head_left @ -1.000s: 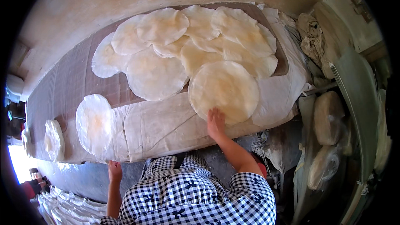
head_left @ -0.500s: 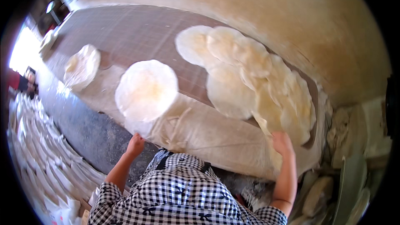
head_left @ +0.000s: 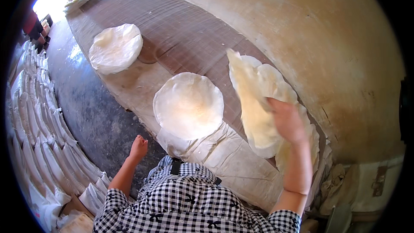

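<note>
A thin, pale yellow round flatbread (head_left: 250, 103) hangs tilted over a spread of overlapping flatbreads (head_left: 276, 80) at the right of the table. My right hand (head_left: 290, 121) is closed on its near edge, slightly blurred by motion. Left of it, a whitish round stack of flatbreads (head_left: 188, 105) lies flat, partly on the cloth. Over the floor by the table's front edge, my left hand (head_left: 138, 147) is held in a loose fist, with nothing seen in it. Farther left rests another round pile under clear plastic (head_left: 116, 48).
The long brown table (head_left: 185, 26) runs along a stained tan wall (head_left: 345, 60). A beige cloth (head_left: 233, 155) covers its front edge. Rows of filled white sacks (head_left: 39, 116) line the dark floor (head_left: 95, 99) at left. A person (head_left: 33, 28) is at the far left.
My right hand has moved away from the table's near edge, lifting and swinging the flatbread over the others. The view has turned left. My left hand stays in a fist.
</note>
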Available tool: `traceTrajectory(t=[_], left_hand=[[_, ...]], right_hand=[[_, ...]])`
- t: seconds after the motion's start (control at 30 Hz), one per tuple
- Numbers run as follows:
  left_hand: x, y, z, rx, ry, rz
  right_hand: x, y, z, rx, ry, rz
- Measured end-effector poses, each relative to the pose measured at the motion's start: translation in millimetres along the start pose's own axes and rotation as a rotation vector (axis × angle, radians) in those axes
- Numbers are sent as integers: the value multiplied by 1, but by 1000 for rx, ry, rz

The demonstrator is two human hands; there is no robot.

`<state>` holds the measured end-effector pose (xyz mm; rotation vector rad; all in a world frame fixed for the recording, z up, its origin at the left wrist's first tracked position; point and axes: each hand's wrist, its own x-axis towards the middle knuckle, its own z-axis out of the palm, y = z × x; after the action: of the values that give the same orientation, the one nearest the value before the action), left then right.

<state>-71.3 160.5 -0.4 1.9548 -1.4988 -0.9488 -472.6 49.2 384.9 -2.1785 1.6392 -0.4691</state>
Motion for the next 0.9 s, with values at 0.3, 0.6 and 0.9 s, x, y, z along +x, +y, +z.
traceTrajectory(t=[0.3, 0.6, 0.9], left_hand=[[45, -5, -27, -16, 85, -29], [131, 76, 1, 418, 224, 422], [214, 52, 62, 785, 7, 147]], right_hand=[[130, -58, 334, 389, -330, 19], [41, 50, 368, -423, -418, 54], [-41, 163, 332, -17, -320, 37]])
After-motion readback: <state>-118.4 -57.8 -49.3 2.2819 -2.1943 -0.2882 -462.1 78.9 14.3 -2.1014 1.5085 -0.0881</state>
